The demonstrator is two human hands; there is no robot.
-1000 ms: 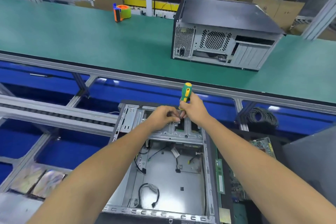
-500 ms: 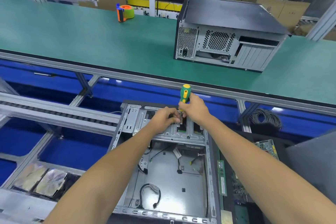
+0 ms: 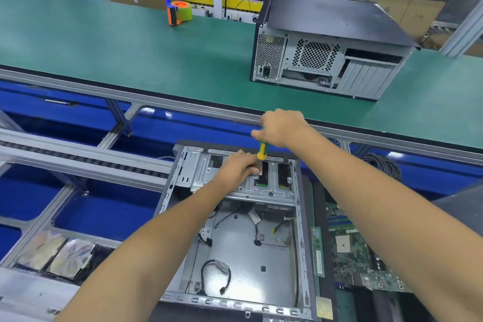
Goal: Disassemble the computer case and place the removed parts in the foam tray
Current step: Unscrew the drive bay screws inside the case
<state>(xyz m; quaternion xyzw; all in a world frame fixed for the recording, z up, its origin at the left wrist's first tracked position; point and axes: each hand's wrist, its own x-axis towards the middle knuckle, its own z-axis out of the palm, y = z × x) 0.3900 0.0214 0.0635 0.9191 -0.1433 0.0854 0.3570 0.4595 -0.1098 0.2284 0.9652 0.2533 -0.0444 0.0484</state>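
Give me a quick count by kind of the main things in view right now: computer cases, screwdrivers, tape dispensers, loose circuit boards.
Computer cases: 2, the open case under the hands and the closed case on the green bench.
Screwdrivers: 1, the screwdriver gripped by the right hand; the left hand is at its tip.
Tape dispensers: 1, tape dispenser.
Loose circuit boards: 1, motherboard.
Total: 5

Green-yellow screwdriver [image 3: 262, 149]; green belt [image 3: 130, 55]; orange tape dispenser [image 3: 179, 12].

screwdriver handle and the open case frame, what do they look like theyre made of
The screwdriver handle looks like smooth moulded plastic: solid yellow and green bands with a slight sheen. The open case frame looks like bare sheet metal, probably steel: dull grey, thin, with punched slots and folded edges.
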